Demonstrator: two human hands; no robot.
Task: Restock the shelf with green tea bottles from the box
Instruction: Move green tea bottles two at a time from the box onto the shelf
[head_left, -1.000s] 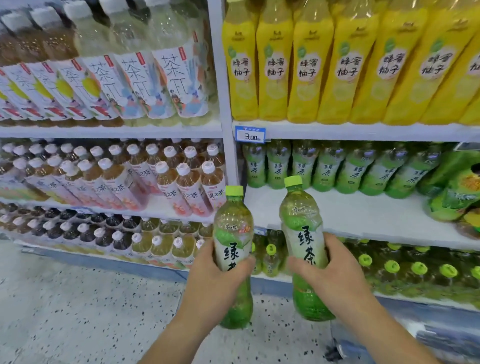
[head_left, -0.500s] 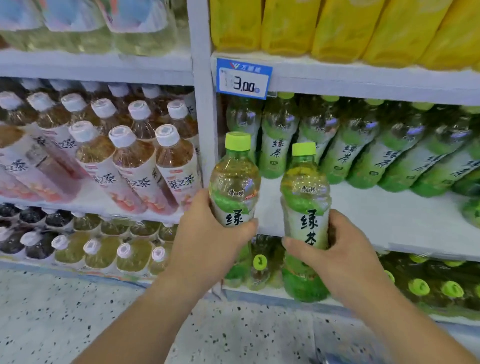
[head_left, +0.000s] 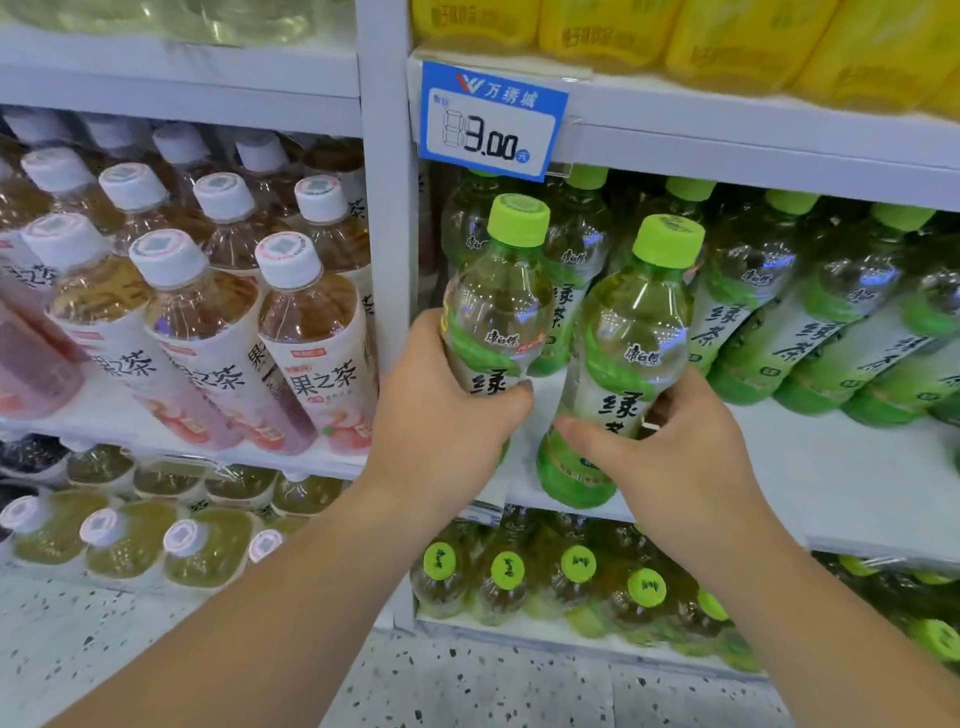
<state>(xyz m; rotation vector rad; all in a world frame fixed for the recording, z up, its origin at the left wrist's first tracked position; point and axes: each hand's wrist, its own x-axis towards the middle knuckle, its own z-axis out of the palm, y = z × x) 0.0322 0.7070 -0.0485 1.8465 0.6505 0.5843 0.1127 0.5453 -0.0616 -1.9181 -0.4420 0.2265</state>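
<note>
A person's left hand (head_left: 441, 415) grips one green tea bottle (head_left: 498, 301) around its label. The right hand (head_left: 670, 447) clasps a second bottle (head_left: 628, 332) just beside it, thumb across the front. Both bottles are upright at the front edge of a white shelf (head_left: 831, 467). The left hand hides the lower half and base of its bottle. Whether the second bottle's base rests on the shelf lip cannot be told. Beyond the hands a row of matching bottles (head_left: 769, 322) leans at the back, its far end cut off. A blue price tag (head_left: 491, 119) above the left hand reads 3.00. White-capped fruit tea bottles (head_left: 208, 332) stand left of the hands, and green-capped bottles (head_left: 540, 571) sit below them, blurred.
</note>
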